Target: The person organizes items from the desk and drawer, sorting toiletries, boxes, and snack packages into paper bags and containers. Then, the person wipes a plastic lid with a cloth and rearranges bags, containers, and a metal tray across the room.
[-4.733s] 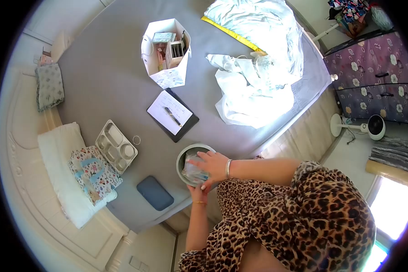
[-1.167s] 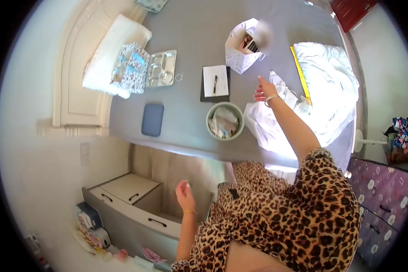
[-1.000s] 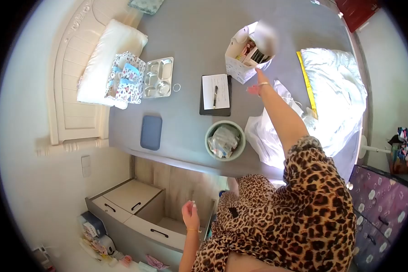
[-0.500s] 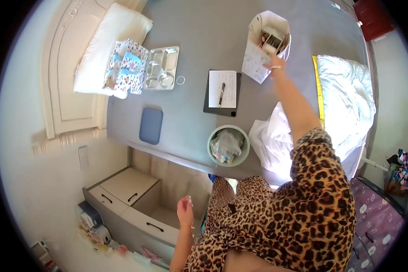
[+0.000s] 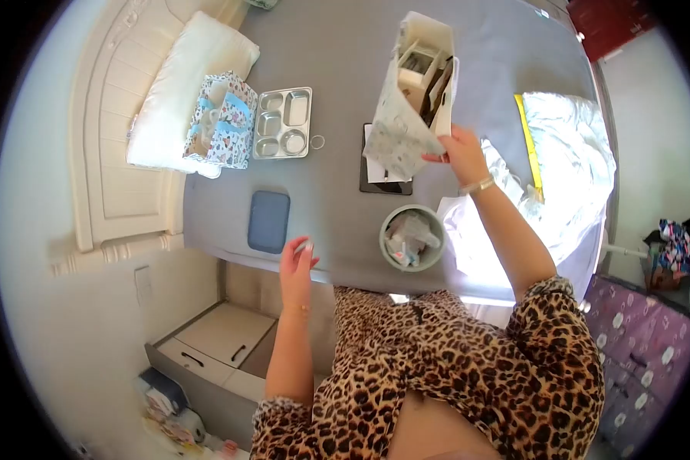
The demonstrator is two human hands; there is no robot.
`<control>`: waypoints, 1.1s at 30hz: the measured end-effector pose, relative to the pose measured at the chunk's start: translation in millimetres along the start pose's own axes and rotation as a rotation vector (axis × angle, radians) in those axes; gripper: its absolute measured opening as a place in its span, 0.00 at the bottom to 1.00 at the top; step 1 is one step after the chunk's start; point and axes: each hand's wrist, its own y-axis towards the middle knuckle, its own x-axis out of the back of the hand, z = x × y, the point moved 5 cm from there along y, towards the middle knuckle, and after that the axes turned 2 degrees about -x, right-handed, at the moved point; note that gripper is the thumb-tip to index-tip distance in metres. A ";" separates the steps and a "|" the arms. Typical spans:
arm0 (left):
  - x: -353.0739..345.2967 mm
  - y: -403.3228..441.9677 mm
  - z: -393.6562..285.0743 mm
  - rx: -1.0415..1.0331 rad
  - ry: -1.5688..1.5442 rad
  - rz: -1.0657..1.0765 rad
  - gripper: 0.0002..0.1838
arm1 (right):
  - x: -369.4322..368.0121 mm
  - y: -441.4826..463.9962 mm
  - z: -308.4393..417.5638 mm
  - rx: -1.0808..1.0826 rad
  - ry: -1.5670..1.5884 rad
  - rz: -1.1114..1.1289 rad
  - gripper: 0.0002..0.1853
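Right hand (image 5: 461,153) is closed on the near edge of the white patterned carrier (image 5: 406,115) — thumb and fingers pinch its upper rim on the right side. Carrier is open-topped, leaning, with small boxes (image 5: 418,69) inside. It sits over the black pad (image 5: 383,186) and the white paper (image 5: 374,170), hiding most of both; can't tell whether its base touches them.

Left hand (image 5: 295,264) is free, fingers parted and loosely bent, near the blue-grey case (image 5: 269,222) at the front edge of the grey bed cover (image 5: 330,207).

Round green bin (image 5: 411,268) is just in front of the pad, plastic wrapping (image 5: 412,234) in it. White plastic bag (image 5: 475,234) lies right beside the bin. Steel compartment tray (image 5: 284,123) and a thin ring (image 5: 317,136) are off to the left.
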 end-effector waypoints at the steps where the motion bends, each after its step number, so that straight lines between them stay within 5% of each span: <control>1: 2.9 20.6 -20.9 -0.008 -0.008 0.043 0.14 | -24.1 -14.7 -1.2 0.004 -0.013 0.006 0.17; 8: 37.0 158.6 -61.3 0.408 -0.174 0.329 0.49 | -167.9 -58.9 -82.8 0.103 -0.371 0.018 0.18; 11: 59.6 169.9 -35.8 0.342 0.127 0.583 0.58 | -210.0 -69.8 -154.3 0.111 -0.401 0.153 0.19; 12: 72.5 179.7 -1.0 0.223 0.020 0.639 0.60 | -217.0 -74.9 -190.7 0.159 -0.399 0.103 0.18; 15: 107.5 177.8 56.0 -0.131 0.423 0.556 0.54 | -227.3 -91.2 -278.2 -0.007 -0.565 0.063 0.15; 19: 147.2 150.3 101.6 -0.190 0.682 0.331 0.49 | -214.9 -113.9 -347.3 -0.483 -0.897 0.244 0.17; 21: 157.3 143.6 90.9 -0.361 1.045 0.188 0.46 | -201.0 -104.7 -340.2 -0.411 -0.899 0.191 0.22; 26: 93.8 126.5 74.9 -0.478 0.838 0.434 0.42 | -190.8 -68.2 -286.4 -0.315 -0.756 0.115 0.23; 30: 60.4 128.8 116.6 -0.322 1.122 0.182 0.55 | -187.6 -43.2 -264.7 -0.055 -0.581 0.043 0.13; 33: 68.1 125.4 135.6 -0.146 1.044 0.146 0.53 | -182.5 -49.4 -268.5 -0.076 -0.504 0.039 0.12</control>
